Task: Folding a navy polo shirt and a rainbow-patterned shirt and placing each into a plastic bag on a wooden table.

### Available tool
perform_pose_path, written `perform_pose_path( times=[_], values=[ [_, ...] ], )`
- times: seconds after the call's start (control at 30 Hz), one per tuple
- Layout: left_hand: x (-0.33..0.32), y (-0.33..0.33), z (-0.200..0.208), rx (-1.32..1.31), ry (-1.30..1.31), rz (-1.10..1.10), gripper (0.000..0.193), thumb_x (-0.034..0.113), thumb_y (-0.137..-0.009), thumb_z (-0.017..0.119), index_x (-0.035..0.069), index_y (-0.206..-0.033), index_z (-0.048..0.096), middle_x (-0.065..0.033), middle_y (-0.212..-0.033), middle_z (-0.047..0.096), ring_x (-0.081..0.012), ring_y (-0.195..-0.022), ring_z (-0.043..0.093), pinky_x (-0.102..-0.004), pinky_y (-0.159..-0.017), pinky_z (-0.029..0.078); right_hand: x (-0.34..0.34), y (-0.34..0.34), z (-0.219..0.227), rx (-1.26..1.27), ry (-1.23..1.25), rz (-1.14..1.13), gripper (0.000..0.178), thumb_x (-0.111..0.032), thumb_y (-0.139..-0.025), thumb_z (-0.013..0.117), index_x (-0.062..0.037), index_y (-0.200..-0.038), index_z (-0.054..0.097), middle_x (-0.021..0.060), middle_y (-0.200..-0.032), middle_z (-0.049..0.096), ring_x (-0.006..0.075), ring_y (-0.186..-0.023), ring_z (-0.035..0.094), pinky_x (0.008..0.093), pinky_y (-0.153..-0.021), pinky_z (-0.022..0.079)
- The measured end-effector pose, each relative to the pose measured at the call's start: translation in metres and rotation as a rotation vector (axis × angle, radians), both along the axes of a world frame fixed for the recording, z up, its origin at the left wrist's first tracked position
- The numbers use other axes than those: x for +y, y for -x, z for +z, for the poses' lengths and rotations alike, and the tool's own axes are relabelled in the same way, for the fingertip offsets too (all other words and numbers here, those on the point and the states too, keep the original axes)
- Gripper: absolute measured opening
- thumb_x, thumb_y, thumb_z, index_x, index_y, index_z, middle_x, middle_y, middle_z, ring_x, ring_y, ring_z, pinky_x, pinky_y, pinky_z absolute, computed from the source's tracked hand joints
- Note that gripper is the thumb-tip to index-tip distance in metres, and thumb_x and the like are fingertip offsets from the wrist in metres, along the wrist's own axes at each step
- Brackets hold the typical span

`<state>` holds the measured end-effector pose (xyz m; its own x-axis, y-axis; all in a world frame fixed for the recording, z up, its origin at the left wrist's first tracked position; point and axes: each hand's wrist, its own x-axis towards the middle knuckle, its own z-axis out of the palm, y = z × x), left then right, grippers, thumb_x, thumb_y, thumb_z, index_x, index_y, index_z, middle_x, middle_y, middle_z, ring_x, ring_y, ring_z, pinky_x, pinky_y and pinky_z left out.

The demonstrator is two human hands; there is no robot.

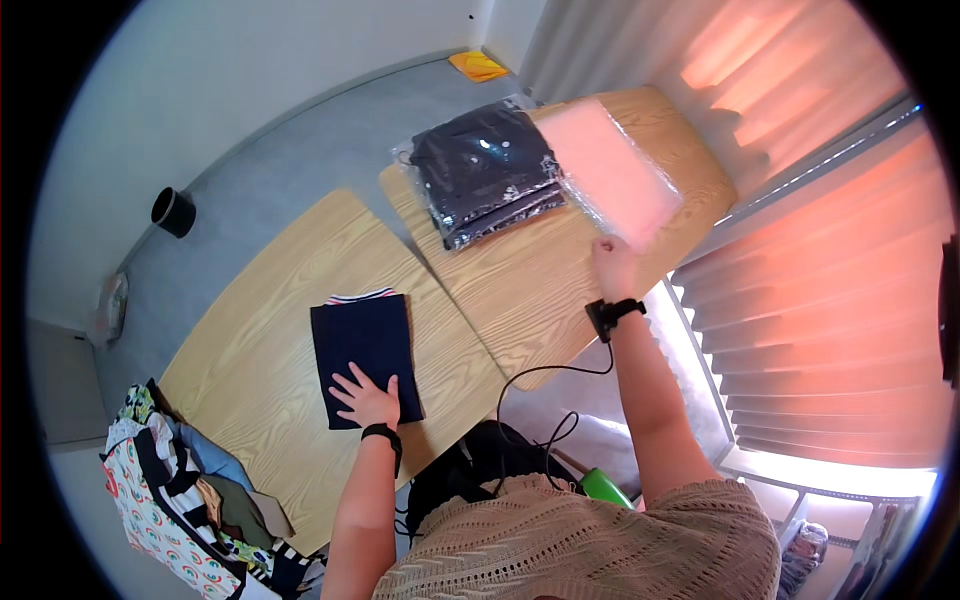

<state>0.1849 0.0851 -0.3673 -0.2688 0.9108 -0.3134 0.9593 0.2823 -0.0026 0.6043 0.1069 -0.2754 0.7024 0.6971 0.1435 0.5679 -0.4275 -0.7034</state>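
Note:
My left hand [368,400] lies flat with fingers spread on the near part of a folded navy garment [362,335]. A striped edge in white, red and dark [362,296] shows along the garment's far end. Reaching out to the right, my right hand [613,265] is closed at the near corner of a stack of clear plastic bags [607,165], which looks pinkish. Its fingertips are partly hidden, but they seem to pinch the bag edge. Left of that stack sits a pile of dark garments in clear plastic bags [485,165].
Two wooden tables [255,330] meet with a narrow gap. A heap of mixed clothes [190,500] lies at the lower left. Beyond are a black bin [174,212] and a yellow item [478,66] on the floor. A black cable [545,368] hangs from my right wrist.

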Motion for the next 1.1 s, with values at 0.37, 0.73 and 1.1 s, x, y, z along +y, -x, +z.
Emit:
perform_pose_path(
  times=[0.37,0.73,1.1],
  values=[
    [0.002,-0.002,-0.013,0.083,0.028,0.024,0.093,0.061,-0.077,0.054,0.017,-0.145,0.009,-0.0213,-0.148,0.007,-0.0443,-0.134,0.011,-0.0674,-0.093,0.029,0.021,-0.154,-0.089,-0.265,0.366,-0.133,0.035,-0.023,-0.078,0.061,-0.0111,-0.111,0.062,0.0149,-0.097,0.065,0.0307,-0.093,0.061,0.0401,-0.082,0.048],
    [0.007,-0.002,-0.017,0.129,0.049,0.011,0.093,0.065,-0.077,0.051,0.017,-0.145,0.008,-0.0206,-0.148,0.009,-0.0433,-0.134,0.012,-0.0666,-0.092,0.031,0.046,-0.176,-0.103,-0.407,0.471,-0.106,0.016,-0.022,-0.078,0.056,-0.0114,-0.082,0.068,0.0123,-0.083,0.067,0.0274,-0.082,0.064,0.04,-0.073,0.05],
    [0.007,-0.003,-0.014,0.108,0.067,0.012,0.094,0.065,-0.077,0.052,0.019,-0.145,0.007,-0.0201,-0.149,0.007,-0.043,-0.135,0.011,-0.0665,-0.093,0.03,0.029,-0.204,-0.102,0.06,0.17,-0.071,0.021,-0.026,-0.074,0.068,-0.0061,-0.079,0.07,0.0121,-0.079,0.067,0.0228,-0.075,0.064,0.0322,-0.071,0.048]
  ],
)
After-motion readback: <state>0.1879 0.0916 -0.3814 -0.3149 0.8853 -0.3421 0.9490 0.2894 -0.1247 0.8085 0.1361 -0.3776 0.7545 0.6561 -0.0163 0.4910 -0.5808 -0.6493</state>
